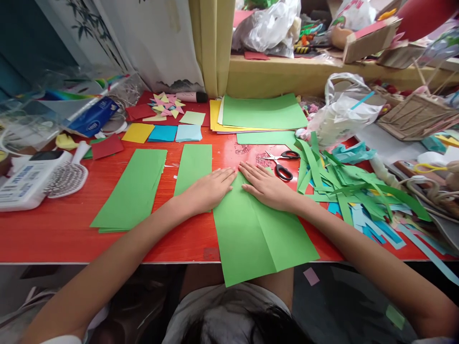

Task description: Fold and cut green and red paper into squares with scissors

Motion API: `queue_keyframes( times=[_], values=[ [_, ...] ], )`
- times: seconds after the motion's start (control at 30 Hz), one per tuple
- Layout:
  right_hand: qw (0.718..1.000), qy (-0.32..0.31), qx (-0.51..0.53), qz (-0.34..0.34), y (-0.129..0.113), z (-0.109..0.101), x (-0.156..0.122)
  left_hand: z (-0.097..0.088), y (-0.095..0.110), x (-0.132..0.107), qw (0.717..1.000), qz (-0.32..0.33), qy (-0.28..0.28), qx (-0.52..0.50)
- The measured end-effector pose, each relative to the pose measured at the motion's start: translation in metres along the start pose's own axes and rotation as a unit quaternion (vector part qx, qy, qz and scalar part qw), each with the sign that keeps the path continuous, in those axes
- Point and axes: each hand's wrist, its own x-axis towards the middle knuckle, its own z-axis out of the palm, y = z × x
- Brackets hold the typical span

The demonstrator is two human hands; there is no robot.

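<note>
Both palms are down on the work now — the left hand [211, 191] lies flat and empty, fingers stretched out close together, their tips at the upper left part of a creased green paper sheet [240, 239]. The right hand [267, 188] mirrors it, wide and flat with nothing gripped, its fingers slightly fanned over the sheet's far end. That sheet sits front and centre on the glossy red tabletop [46, 243], its near corner poking past the table edge.

For good pressing here, even weight through flat fingers should serve better than a poke with the tips, with strokes following the crease; the overhanging corner would likely behave better fully backed by the table.

And what a spread of textures! The paper is matte, a fold line running up its middle. Beside the left hand, a narrow green strip [193, 165]; further left, a slanted stack of green rectangles [131, 191], edges slightly uneven. Black-handled scissors [277, 159] lie with blades parted just beyond the right hand — and to their right sprawls a springy tangle of green offcuts [344, 186], long, curling ribbons over pale blue scraps [390, 234].
</note>
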Motion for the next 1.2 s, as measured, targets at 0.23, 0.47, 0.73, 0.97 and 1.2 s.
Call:
queue_keyframes(
  times=[0.23, 0.47, 0.73, 0.97, 1.2],
  values=[
    [0.999, 0.016, -0.037, 0.02, -0.002, 0.003, 0.003, -0.003, 0.007, -0.006, 0.994, -0.027, -0.088, -0.064],
    [0.999, 0.019, -0.041, 0.025, -0.003, 0.004, 0.003, 0.004, 0.013, -0.005, 0.995, -0.043, -0.075, -0.059],
    [0.998, 0.014, -0.048, 0.026, -0.004, 0.004, 0.003, 0.007, 0.022, -0.006, 0.995, -0.066, -0.056, -0.059],
    [0.998, 0.008, -0.053, 0.032, -0.006, 0.003, 0.003, 0.006, 0.029, -0.005, 0.993, -0.086, -0.055, -0.058],
    [0.999, 0.015, -0.04, 0.031, -0.006, 0.002, 0.003, 0.007, 0.034, -0.005, 0.992, -0.102, -0.032, -0.069]
  ],
)
